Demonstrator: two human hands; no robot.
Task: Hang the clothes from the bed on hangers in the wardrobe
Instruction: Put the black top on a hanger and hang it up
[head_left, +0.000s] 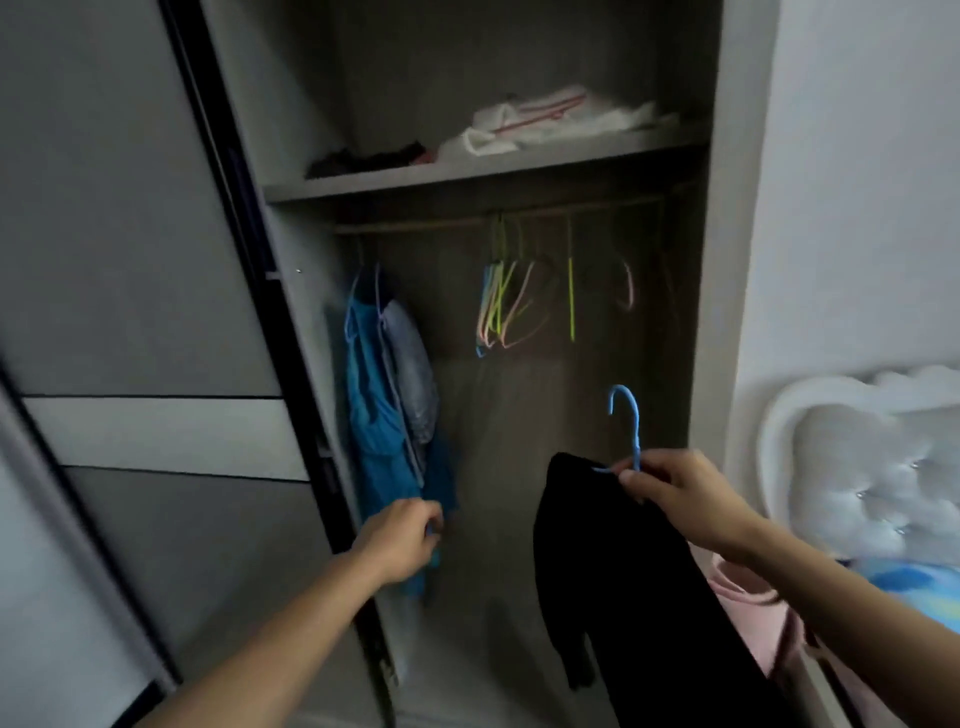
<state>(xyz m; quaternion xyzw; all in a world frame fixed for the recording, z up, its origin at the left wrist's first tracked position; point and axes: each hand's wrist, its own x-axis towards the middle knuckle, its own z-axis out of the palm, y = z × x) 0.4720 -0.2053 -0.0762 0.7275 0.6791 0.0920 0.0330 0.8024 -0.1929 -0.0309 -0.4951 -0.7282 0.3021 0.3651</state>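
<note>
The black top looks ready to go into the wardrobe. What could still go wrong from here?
The black garment seems to hang lopsided from the blue hanger, which the right hand pinches at its neck; it may slide off during the lift.
The rail sits close under the shelf, so the hook could miss in that dim gap.
The left hand grips the blue garment; a tug might pull it off its hanger.
</note>
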